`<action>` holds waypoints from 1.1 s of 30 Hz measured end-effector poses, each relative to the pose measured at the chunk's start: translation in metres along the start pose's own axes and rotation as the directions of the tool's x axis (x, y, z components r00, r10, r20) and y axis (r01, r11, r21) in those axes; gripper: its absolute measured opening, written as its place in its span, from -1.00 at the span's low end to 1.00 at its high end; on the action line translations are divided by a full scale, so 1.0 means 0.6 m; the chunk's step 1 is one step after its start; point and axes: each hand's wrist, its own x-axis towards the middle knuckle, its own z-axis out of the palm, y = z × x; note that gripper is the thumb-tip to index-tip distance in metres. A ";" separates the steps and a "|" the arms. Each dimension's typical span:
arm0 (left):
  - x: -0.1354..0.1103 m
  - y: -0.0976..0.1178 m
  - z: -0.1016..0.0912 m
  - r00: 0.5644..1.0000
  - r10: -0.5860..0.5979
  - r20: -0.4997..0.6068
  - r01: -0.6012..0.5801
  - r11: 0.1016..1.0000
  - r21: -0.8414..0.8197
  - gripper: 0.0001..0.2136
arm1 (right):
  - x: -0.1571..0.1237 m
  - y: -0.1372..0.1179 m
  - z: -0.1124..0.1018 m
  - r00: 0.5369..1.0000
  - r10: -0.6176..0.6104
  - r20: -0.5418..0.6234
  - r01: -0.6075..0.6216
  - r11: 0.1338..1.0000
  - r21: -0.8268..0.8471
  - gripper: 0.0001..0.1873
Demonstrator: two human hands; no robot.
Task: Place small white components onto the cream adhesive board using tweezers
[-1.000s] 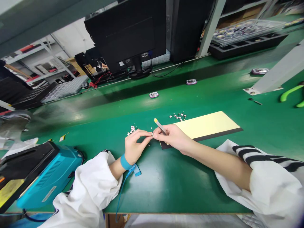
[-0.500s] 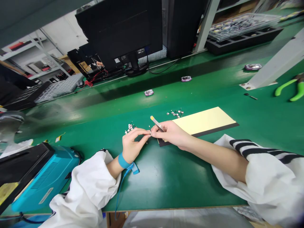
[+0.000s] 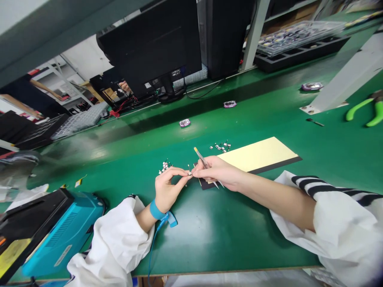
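Note:
A tiny white component (image 3: 189, 173) with a short dark lead is pinched between the thumb and fingertips of my left hand (image 3: 168, 186). My right hand (image 3: 217, 170) is closed around a pair of tweezers (image 3: 201, 156), whose yellow-tipped end points up and away while the prongs stick out below the palm. Its thumb and forefinger meet the left fingertips at the component. A small pile of similar white components (image 3: 164, 165) lies just beyond my left hand. Several more components (image 3: 220, 146) lie beyond my right hand, beside a pale yellow sheet (image 3: 257, 153) with a black edge.
At left stands a teal and black device (image 3: 64, 231). A blue wrist strap cord (image 3: 152, 251) runs off the table edge. Small purple-rimmed cases (image 3: 184, 122) sit farther back, before a monitor (image 3: 152, 44). Green-handled pliers (image 3: 365, 109) lie at right by a white post (image 3: 344, 75).
The view has shifted slightly. My right hand has turned, so the tweezers' prongs now show beneath it. Both hands' fingertips stay together at the small component.

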 end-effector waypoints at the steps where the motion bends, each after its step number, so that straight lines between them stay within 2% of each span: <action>1: 0.000 -0.001 0.000 1.000 -0.009 -0.010 0.009 1.000 -0.009 -0.89 | 0.000 0.000 -0.002 1.000 -0.013 0.019 0.012 1.000 0.009 -0.76; 6: -0.001 -0.003 0.000 1.000 -0.022 -0.008 0.022 1.000 -0.004 -0.92 | -0.002 0.005 0.001 0.997 -0.076 0.004 0.076 0.997 -0.028 -0.68; 16: -0.002 0.000 0.002 0.999 0.018 -0.045 -0.016 0.999 0.031 -0.92 | -0.006 0.005 0.011 0.984 -0.177 -0.001 0.171 0.957 -0.233 -0.70; 23: -0.002 0.001 0.005 0.999 0.013 -0.049 -0.011 0.999 0.040 -0.94 | -0.007 0.002 0.014 0.994 -0.108 0.033 0.112 0.983 -0.149 -0.72; 26: 0.000 0.006 0.006 0.998 0.049 -0.047 -0.046 0.997 0.065 -0.94 | -0.008 0.001 0.012 0.993 -0.105 0.048 0.111 0.985 -0.130 -0.68; 30: -0.003 0.021 0.011 0.991 0.131 -0.028 -0.128 0.989 0.078 -0.93 | -0.013 0.008 0.010 0.994 -0.108 -0.009 0.104 0.976 -0.189 -0.61; 33: -0.002 0.020 0.023 0.982 0.163 -0.096 -0.159 0.986 0.052 -0.90 | 0.000 0.017 0.004 0.982 -0.183 -0.048 0.169 0.962 -0.214 -0.63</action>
